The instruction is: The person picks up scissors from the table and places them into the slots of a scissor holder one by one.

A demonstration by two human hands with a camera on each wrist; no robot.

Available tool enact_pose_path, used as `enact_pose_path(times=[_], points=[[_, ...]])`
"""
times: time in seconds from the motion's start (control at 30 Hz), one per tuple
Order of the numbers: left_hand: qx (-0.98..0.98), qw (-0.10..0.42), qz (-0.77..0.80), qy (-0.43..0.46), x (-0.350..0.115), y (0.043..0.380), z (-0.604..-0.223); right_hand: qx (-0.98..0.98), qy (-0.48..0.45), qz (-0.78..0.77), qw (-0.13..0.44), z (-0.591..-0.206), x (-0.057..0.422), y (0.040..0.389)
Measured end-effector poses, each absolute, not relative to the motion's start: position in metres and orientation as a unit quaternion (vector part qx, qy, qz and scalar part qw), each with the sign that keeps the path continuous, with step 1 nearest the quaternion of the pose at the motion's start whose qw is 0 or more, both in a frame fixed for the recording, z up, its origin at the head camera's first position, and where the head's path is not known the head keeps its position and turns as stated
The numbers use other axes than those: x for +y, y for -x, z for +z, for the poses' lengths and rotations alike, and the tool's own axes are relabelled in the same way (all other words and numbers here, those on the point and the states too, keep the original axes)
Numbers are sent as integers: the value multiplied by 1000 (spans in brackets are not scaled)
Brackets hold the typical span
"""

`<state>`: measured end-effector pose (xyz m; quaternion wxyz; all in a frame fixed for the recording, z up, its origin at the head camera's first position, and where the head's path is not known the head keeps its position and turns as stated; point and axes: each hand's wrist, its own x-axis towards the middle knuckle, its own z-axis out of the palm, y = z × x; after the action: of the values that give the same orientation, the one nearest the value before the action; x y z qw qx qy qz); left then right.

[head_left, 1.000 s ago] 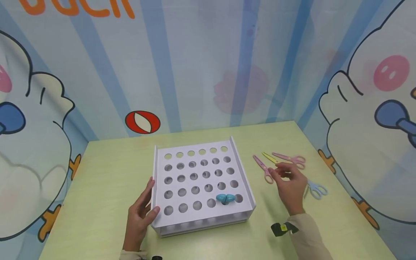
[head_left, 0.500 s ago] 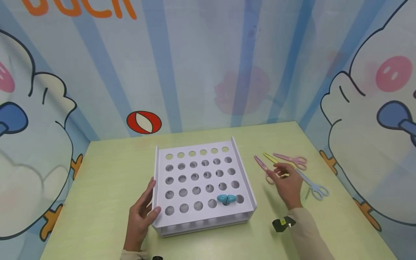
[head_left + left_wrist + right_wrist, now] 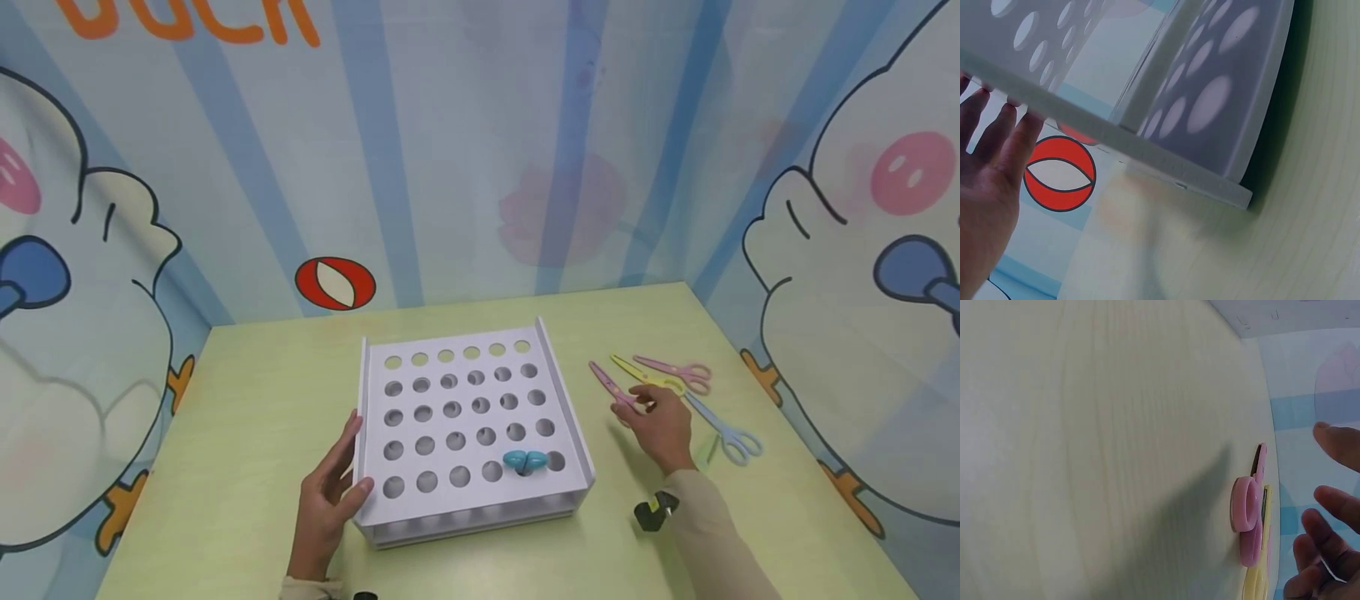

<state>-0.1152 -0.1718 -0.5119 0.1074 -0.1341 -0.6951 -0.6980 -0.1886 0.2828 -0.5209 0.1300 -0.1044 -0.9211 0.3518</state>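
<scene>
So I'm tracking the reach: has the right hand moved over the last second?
Yes. The right hand has dropped toward the pink scissors on the table, its fingertips now at their handles; the white rack hasn't moved.

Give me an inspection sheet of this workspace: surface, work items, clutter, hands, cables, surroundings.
Surface: pale green table, wood-grain finish.
Work items: white perforated rack with rows of round holes; teal-handled scissors stand in a front-row hole. On the table to the right lie pink scissors, yellow scissors, a second pink pair and light blue scissors.
Clutter: nothing seen.
Hands: left hand rests flat against the rack's left side, fingers straight. Right hand is over the pink scissors' handle with loosely curled fingers; contact cannot be told.
Cables: nothing seen; a small black device sits at the right wrist.
Surroundings: cartoon-printed walls on three sides.
</scene>
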Motion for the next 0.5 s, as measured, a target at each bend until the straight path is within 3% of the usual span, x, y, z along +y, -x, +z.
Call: enact_pose_path(times=[0.2, 0.5], points=[[-702, 87, -695, 127, -173, 115, -511, -949, 91, 289, 87, -516, 286, 196], [-696, 97, -697, 138, -174, 117, -515, -966, 101, 234, 48, -520, 285, 209]])
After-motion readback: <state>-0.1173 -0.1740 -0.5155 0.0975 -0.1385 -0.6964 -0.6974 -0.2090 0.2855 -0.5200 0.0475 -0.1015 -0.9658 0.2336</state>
